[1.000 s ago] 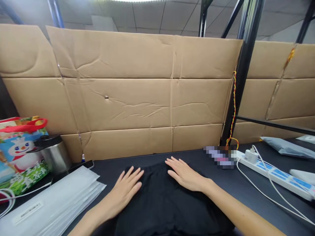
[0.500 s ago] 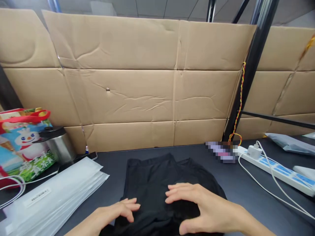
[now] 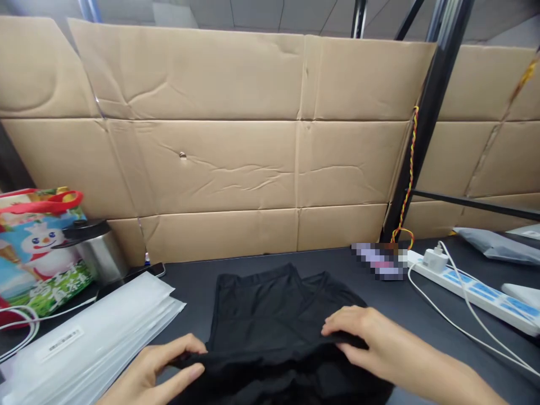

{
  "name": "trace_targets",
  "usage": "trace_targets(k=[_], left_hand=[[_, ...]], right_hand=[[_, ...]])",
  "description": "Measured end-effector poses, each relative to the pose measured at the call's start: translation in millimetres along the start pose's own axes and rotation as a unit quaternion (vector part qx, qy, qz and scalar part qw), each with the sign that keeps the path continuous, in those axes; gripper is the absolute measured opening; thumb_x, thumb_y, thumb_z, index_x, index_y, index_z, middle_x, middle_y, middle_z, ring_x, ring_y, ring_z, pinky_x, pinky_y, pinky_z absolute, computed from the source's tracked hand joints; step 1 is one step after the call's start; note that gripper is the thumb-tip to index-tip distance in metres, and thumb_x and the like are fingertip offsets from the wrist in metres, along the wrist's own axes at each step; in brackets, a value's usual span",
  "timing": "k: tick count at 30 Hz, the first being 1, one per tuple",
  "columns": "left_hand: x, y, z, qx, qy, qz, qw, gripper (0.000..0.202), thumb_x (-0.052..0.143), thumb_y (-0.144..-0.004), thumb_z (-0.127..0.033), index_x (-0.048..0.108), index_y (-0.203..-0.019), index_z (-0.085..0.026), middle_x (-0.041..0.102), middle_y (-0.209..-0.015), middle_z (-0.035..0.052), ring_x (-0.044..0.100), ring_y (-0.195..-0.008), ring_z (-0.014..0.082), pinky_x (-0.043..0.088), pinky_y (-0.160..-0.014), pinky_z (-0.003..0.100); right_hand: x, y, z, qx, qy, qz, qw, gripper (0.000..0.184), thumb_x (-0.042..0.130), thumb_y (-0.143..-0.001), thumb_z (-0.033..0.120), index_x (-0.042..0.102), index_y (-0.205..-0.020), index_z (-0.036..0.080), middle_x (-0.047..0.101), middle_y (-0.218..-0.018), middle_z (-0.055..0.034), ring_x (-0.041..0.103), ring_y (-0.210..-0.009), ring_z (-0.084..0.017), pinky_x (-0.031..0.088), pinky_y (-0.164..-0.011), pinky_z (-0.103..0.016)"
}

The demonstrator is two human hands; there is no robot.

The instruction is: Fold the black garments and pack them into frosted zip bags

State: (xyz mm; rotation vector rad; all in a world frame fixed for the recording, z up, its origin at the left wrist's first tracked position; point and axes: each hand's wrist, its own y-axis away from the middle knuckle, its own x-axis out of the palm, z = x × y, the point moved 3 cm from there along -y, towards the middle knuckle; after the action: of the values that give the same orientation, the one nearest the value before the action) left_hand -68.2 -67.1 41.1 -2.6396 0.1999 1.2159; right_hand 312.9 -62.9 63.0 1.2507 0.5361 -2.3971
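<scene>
A black garment (image 3: 261, 315) lies on the dark table in front of me, its near part lifted into a raised fold. At the left end of that fold, my left hand (image 3: 164, 365) pinches the cloth between thumb and fingers. My right hand (image 3: 358, 337) grips the fold at its right end, with the thumb beneath and the fingers on top. The fold runs roughly level between both hands. The garment's nearest part drops out of the bottom of the view.
Left stand a stack of white plastic bags (image 3: 101, 332), a steel jug (image 3: 99, 250), a phone (image 3: 158, 270), a colourful bag (image 3: 42, 247) and a coiled white cable (image 3: 25, 332). Right lies a white power strip (image 3: 476, 292) with cords. A cardboard wall (image 3: 236, 140) closes the back.
Both hands have moved apart and closed on the garment; earlier they hovered over or rested on it with fingers spread. The near edge of the cloth has been raised into a fold.
</scene>
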Motion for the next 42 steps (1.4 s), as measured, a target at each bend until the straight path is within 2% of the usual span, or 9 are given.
trace_targets(k=[3, 8, 16, 19, 22, 26, 34, 37, 42], left_hand=[[-9.5, -23.3, -14.3, 0.027, 0.068, 0.009, 0.997, 0.025, 0.058, -0.079, -0.049, 0.07, -0.083, -0.028, 0.07, -0.082, -0.0008, 0.064, -0.079, 0.0244, 0.053, -0.071, 0.029], [-23.5, -81.3, -35.7, 0.037, 0.157, 0.001, 0.987, 0.031, 0.055, -0.081, -0.05, 0.068, -0.08, -0.022, 0.069, -0.081, 0.0006, 0.063, -0.085, 0.0238, 0.049, -0.074, 0.026], [-14.2, -156.6, -0.6, 0.003, 0.014, -0.032, 0.999, 0.046, 0.052, -0.075, -0.058, 0.069, -0.078, -0.015, 0.068, -0.069, 0.0034, 0.065, -0.07, 0.0256, 0.049, -0.062, 0.03], [-7.9, -158.0, 9.4, -0.004, -0.033, -0.075, 0.997, 0.048, 0.054, -0.074, -0.057, 0.068, -0.09, -0.014, 0.07, -0.078, 0.0074, 0.065, -0.077, 0.0303, 0.05, -0.072, 0.038], [0.4, -146.1, 1.5, 0.064, -0.095, -0.108, 0.987, 0.049, 0.044, -0.085, -0.049, 0.057, -0.122, -0.019, 0.06, -0.125, 0.0085, 0.047, -0.122, 0.0307, 0.032, -0.103, 0.044], [27.7, -125.1, -4.8, 0.191, -0.222, 0.018, 0.956, 0.045, 0.029, -0.099, -0.041, 0.033, -0.143, -0.032, 0.035, -0.148, -0.0022, 0.02, -0.139, 0.0238, 0.012, -0.111, 0.051], [40.3, -115.4, 25.0, 0.169, -0.281, 0.067, 0.942, 0.049, 0.029, -0.099, -0.046, 0.025, -0.145, -0.032, 0.025, -0.151, 0.0009, 0.021, -0.139, 0.0262, 0.017, -0.109, 0.055], [36.7, -121.0, -0.9, 0.172, -0.3, 0.046, 0.937, 0.046, 0.032, -0.098, -0.046, 0.04, -0.139, -0.027, 0.039, -0.145, 0.0067, 0.028, -0.136, 0.0301, 0.018, -0.107, 0.06], [70.5, -127.9, -97.3, 0.295, -0.247, 0.026, 0.923, 0.051, 0.039, -0.096, -0.045, 0.038, -0.14, -0.018, 0.039, -0.145, 0.0103, 0.026, -0.137, 0.0259, 0.021, -0.111, 0.048]], right_hand=[[-32.6, -9.2, -16.5, 0.033, -0.024, 0.01, 0.999, 0.015, 0.057, -0.081, 0.033, 0.069, -0.088, 0.03, 0.071, -0.088, 0.001, 0.064, -0.082, -0.021, 0.049, -0.074, -0.028], [-72.6, -63.3, -48.9, 0.023, -0.086, -0.048, 0.995, 0.029, 0.055, -0.08, 0.045, 0.069, -0.089, 0.021, 0.071, -0.08, -0.0016, 0.063, -0.077, -0.021, 0.047, -0.067, -0.028], [-50.4, -144.2, -96.0, 0.057, -0.021, -0.079, 0.995, 0.021, 0.059, -0.074, 0.035, 0.071, -0.075, 0.017, 0.072, -0.074, -0.0041, 0.065, -0.073, -0.021, 0.047, -0.066, -0.028], [-38.4, -139.5, -94.3, 0.059, 0.003, -0.097, 0.994, 0.025, 0.056, -0.078, 0.035, 0.071, -0.085, 0.016, 0.073, -0.083, -0.0076, 0.066, -0.081, -0.024, 0.048, -0.075, -0.033], [-25.9, -126.1, -74.6, 0.04, 0.024, -0.132, 0.99, 0.042, 0.044, -0.088, 0.04, 0.06, -0.117, 0.015, 0.062, -0.121, -0.0129, 0.055, -0.113, -0.027, 0.038, -0.098, -0.04], [3.4, -107.3, -51.4, -0.01, 0.045, -0.063, 0.997, 0.053, 0.034, -0.093, 0.05, 0.044, -0.136, 0.022, 0.039, -0.145, -0.0037, 0.028, -0.136, -0.021, 0.018, -0.112, -0.038], [18.2, -70.7, -108.4, 0.13, 0.069, -0.08, 0.986, 0.058, 0.035, -0.091, 0.044, 0.043, -0.136, 0.01, 0.039, -0.143, -0.0149, 0.03, -0.134, -0.031, 0.02, -0.109, -0.05], [15.3, -67.4, -118.8, 0.145, 0.053, -0.125, 0.98, 0.056, 0.037, -0.089, 0.042, 0.049, -0.131, 0.007, 0.045, -0.138, -0.0176, 0.036, -0.131, -0.03, 0.024, -0.109, -0.047], [9.1, -70.1, -119.1, 0.133, -0.011, -0.191, 0.972, 0.048, 0.034, -0.09, 0.042, 0.058, -0.122, 0.015, 0.058, -0.128, -0.0099, 0.051, -0.12, -0.023, 0.034, -0.104, -0.038]])
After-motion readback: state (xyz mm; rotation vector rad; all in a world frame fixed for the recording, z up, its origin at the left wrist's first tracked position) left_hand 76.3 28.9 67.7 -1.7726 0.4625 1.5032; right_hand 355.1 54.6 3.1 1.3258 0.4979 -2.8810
